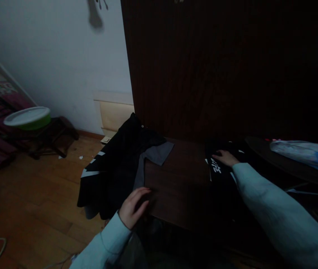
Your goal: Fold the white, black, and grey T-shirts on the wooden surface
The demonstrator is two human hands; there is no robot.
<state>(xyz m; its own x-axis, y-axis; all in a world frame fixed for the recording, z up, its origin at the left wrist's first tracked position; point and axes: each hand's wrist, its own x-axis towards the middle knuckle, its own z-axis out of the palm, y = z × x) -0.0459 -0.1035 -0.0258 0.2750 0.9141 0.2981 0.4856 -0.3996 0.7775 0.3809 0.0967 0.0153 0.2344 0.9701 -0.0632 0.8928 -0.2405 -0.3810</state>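
Note:
My left hand (133, 208) hovers by the front edge of the dark wooden tabletop (172, 186), its thumb and fingers apart and nothing in them. Just beyond it lies a black garment (119, 168) with white marks and grey parts, draped over the table's left edge. My right hand (226, 157) rests on a second black garment (220, 179) with white lettering, at the right of the table. Its fingers are stretched out across the cloth. Dim light hides the outline of this second garment.
A dark wooden panel (203, 74) rises behind the table. At right, a plastic-wrapped package (307, 153) lies on a dark rounded surface (262, 153). A green basin with a whitish top (32, 117) stands on a low stool (46, 136) at left. A cable (2, 248) lies on the wooden floor.

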